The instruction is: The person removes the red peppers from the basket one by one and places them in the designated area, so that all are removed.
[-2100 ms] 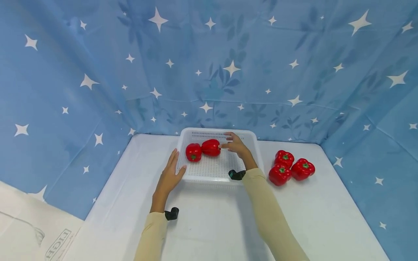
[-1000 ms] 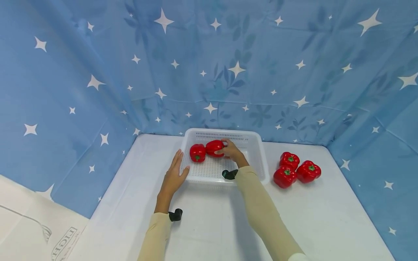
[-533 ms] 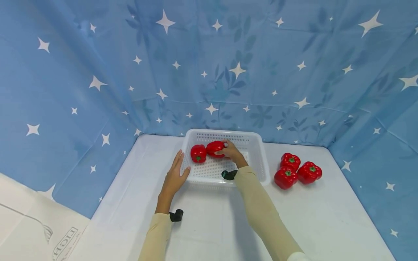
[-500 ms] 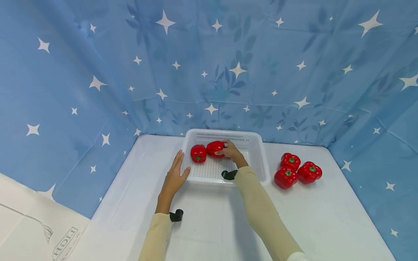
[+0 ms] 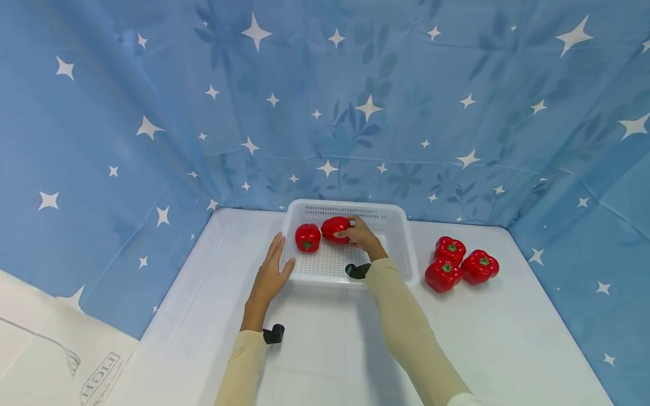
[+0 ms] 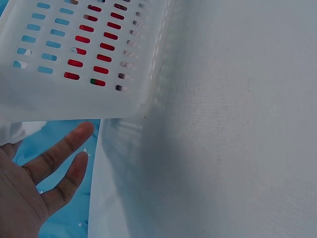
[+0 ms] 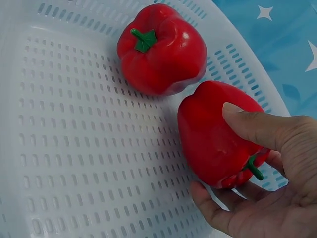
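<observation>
My right hand (image 5: 361, 235) reaches into a white perforated plastic basket (image 5: 325, 276) and grips a red bell pepper (image 5: 335, 230) lying on its side. In the right wrist view the thumb lies along the top of this pepper, while the other fingers curl beneath its green-stemmed end. A second red bell pepper (image 7: 161, 52) sits beside it, to the left in the head view. Outside the basket's left wall, my left hand (image 5: 266, 279) has its fingers extended, with fingertips right at the rim.
To the right of the basket, three red bell peppers (image 5: 443, 275) cluster on the white tabletop (image 5: 325, 361). Blue star-patterned curtains (image 5: 325, 113) hang behind and along the sides. A black camera (image 5: 274, 334) is strapped at the left wrist.
My right hand has moved left from beside the pepper and closed around it. Lately that pepper has shifted slightly away from its neighbour. The left hand has kept its place at the basket.
</observation>
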`<state>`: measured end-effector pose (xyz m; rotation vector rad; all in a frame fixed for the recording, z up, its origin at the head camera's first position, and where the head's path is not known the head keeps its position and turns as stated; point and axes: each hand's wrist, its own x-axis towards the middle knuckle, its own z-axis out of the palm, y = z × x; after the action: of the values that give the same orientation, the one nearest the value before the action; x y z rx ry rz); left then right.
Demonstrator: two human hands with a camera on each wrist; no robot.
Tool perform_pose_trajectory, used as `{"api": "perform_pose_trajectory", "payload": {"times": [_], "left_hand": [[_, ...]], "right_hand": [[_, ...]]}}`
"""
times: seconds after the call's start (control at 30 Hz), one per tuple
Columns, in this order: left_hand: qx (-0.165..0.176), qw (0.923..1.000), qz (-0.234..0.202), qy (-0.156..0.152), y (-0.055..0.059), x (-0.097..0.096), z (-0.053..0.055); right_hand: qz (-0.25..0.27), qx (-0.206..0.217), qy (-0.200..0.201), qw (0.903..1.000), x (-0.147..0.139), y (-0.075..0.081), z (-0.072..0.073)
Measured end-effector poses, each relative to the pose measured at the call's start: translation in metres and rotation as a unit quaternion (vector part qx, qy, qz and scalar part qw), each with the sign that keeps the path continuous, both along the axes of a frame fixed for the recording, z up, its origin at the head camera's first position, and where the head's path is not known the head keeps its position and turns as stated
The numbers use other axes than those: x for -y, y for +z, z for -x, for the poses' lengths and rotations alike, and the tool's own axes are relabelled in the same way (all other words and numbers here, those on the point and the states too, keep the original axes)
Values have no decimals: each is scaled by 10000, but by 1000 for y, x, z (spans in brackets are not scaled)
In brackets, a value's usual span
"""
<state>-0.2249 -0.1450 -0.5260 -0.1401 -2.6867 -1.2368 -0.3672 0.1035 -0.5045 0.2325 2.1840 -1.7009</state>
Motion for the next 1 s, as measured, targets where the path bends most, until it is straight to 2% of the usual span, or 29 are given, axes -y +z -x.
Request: {"api": "perform_pose_trajectory", "payload": {"times": [0.33, 0.5, 0.7, 0.83, 1.0], "left_hand": [[-40, 10000, -49, -28, 2, -1, 1], [-21, 10000, -64, -66, 1, 0, 1], [-10, 9998, -168, -127, 0, 0, -2], [36, 9998, -183, -94, 1, 0, -2], [77, 9998, -151, -63, 2, -1, -1]], "right_hand": [[58, -91, 106, 9999, -8, 8, -2], [225, -53, -28, 9997, -13, 9, -2], [761, -57, 29, 9971, -25, 17, -6], [1049, -166, 133, 9943, -33, 22, -7], [1039, -483, 48, 9934, -40, 31, -7]]}}
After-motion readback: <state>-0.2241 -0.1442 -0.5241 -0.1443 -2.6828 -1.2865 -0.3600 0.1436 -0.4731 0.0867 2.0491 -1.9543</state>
